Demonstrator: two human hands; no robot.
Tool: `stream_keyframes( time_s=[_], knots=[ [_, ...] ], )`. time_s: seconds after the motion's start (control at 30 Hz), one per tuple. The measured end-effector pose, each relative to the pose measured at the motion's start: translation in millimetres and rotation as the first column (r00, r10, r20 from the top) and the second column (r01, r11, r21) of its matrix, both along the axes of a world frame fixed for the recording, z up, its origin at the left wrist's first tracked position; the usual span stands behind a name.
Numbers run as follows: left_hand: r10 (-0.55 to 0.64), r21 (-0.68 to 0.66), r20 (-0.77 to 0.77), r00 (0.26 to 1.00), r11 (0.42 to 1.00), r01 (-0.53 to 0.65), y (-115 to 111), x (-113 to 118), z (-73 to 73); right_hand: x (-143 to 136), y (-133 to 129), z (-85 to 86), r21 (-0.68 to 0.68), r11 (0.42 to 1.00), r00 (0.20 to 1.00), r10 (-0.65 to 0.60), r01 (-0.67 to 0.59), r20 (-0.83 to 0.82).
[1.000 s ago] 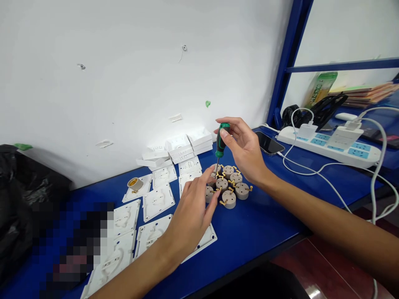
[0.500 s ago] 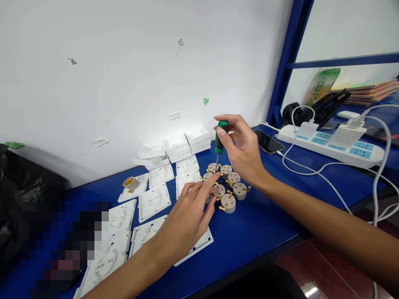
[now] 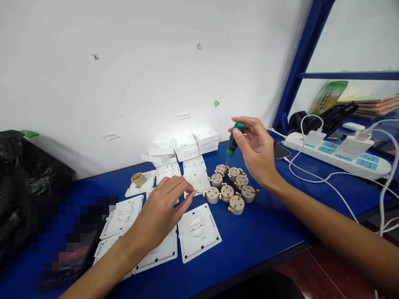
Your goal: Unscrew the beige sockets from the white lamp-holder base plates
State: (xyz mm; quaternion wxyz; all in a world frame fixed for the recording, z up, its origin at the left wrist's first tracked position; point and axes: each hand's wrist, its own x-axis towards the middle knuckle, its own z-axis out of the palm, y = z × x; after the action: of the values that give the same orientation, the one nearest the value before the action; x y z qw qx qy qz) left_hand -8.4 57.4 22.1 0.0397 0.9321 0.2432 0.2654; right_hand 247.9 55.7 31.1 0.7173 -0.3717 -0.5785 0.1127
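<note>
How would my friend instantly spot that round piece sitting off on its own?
Start at the blue table, where white plates lie around the left hand. On one plate near the wall sits a round beige piece. Unlike the similar pieces clustered near the screwdriver, it stands apart and shows a gold-coloured hollow.

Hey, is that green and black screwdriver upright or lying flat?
Upright, leaning slightly: the right hand holds the green and black screwdriver handle-up, its thin metal shaft pointing down toward round beige pieces.

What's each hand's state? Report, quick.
Left hand: loosely curled; whether its fingertips pinch anything cannot be told.
Right hand: closed on a green-and-black screwdriver.
</note>
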Motion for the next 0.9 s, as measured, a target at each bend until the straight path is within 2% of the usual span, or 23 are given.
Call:
stream_keyframes(
  time_s=[0.07,0.2,0.37,0.47,0.53,0.6,0.67,0.73,0.9],
  knots=[
    [0.039,0.006,-0.016,0.999,0.999,-0.039,3.3,-13.1,-3.4,-2.5,-1.7,-0.3,-0.012,1.0,1.0,-0.022,0.022,0.001],
    [0.029,0.036,-0.115,0.993,0.999,-0.025,4.3,-26.0,-12.1,-14.2,-1.1,0.2,-0.034,0.999,0.999,-0.038,0.038,-0.011],
    [0.073,0.01,-0.157,0.985,0.997,-0.072,5.7,-31.2,-12.9,-37.7,8.1,10.7,-0.144,0.984,0.994,0.104,-0.109,-0.043],
    [0.182,0.02,-0.147,0.972,0.983,-0.181,13.7,-41.4,-7.3,-51.5,10.7,13.7,-0.151,0.977,0.989,0.146,-0.149,-0.032],
    [0.324,0.037,-0.121,0.938,0.946,-0.322,23.5,-52.8,-2.6,-58.0,9.3,10.3,-0.12,0.983,0.99,0.138,-0.14,-0.023],
    [0.49,0.051,-0.087,0.867,0.872,-0.487,35.8,-65.8,0.5,-61.4,6.0,3.2,-0.114,0.984,0.99,0.139,-0.139,-0.01],
    [0.601,0.041,-0.081,0.795,0.799,-0.6,48.6,-77.5,0.0,-62.6,2.1,-4.9,-0.132,0.98,0.988,0.153,-0.15,0.012],
    [0.651,0.01,-0.108,0.751,0.757,-0.654,59.8,-85.7,-4.4,-63.0,-1.5,-11.5,-0.157,0.971,0.982,0.187,-0.181,0.03],
    [0.66,-0.081,-0.138,0.738,0.735,-0.673,72.9,-92.9,-16.5,-67.4,-7.0,-17.3,-0.197,0.95,0.965,0.257,-0.243,0.047]
  ],
)
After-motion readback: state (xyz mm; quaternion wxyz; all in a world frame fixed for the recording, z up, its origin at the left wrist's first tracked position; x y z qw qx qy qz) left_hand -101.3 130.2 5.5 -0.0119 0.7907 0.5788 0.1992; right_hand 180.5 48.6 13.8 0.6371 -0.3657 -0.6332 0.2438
